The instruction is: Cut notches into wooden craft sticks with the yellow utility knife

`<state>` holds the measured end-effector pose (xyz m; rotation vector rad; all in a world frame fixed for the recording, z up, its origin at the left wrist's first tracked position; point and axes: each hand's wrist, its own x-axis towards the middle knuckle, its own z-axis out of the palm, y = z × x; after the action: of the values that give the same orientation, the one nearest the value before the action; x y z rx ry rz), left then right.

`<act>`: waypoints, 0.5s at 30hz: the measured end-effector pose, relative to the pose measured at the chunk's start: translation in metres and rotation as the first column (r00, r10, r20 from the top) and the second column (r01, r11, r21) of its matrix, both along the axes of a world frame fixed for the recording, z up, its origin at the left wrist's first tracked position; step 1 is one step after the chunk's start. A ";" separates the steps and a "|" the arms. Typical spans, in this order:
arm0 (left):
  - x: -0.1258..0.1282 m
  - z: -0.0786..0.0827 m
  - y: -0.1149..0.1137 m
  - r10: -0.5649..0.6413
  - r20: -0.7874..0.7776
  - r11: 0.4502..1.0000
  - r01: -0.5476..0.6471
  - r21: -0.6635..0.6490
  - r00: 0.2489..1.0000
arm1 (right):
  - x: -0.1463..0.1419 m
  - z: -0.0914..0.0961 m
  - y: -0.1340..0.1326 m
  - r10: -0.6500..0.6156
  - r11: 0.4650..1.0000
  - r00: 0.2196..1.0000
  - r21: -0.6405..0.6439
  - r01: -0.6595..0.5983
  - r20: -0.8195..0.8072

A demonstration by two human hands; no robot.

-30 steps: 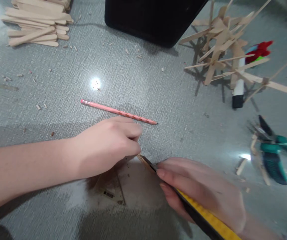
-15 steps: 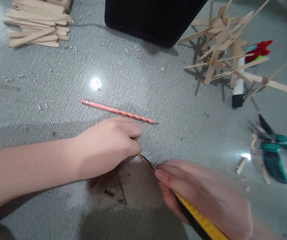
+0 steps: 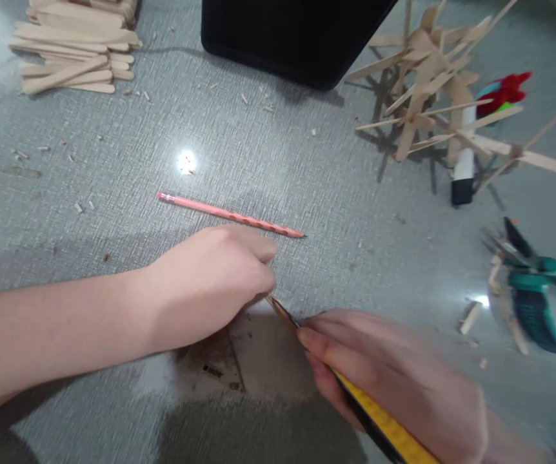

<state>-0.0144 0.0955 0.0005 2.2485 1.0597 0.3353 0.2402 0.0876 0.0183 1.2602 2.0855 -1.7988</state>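
Observation:
My left hand (image 3: 210,274) is closed, pressing down near the middle of the table. From under its fingers sticks out the end of a thin wooden craft stick (image 3: 280,312), most of it hidden. My right hand (image 3: 394,374) is wrapped round a yellow and black utility knife (image 3: 375,409). The knife's blade lies along the stick's visible end, close to my left fingertips. Just beyond my left knuckles a pink pencil (image 3: 232,216) rests on the table. Below the left hand lies a clear plastic triangle ruler (image 3: 224,367), partly in shadow.
A pile of craft sticks (image 3: 72,55) sits at the far left, and a black box-like object (image 3: 287,38) at the back. At the right stand a stick-built structure (image 3: 420,96), a white marker (image 3: 462,171) and green-handled pliers (image 3: 534,303). Wood scraps are scattered around.
My left fingers have shifted very slightly over the stick. The knife and my right hand stay in almost the same place.

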 end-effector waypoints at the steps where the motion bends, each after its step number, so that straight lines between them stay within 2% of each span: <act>1: 0.000 0.000 0.000 0.005 -0.003 1.000 -0.005 0.002 1.000 | -0.001 0.001 0.000 -0.004 1.000 1.000 -0.014 0.004 0.001; 7: 0.001 0.003 0.001 0.010 -0.014 0.999 -0.010 -0.032 1.000 | -0.008 0.004 0.004 0.021 0.998 0.999 0.051 -0.020 -0.032; 15: 0.001 0.003 -0.001 0.014 0.000 1.000 -0.014 -0.023 1.000 | -0.004 0.004 0.002 -0.002 0.998 0.998 0.055 0.006 -0.065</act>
<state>-0.0131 0.0948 0.0031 2.2211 1.0742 0.3277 0.2363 0.0899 0.0220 1.2360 2.1827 -1.8190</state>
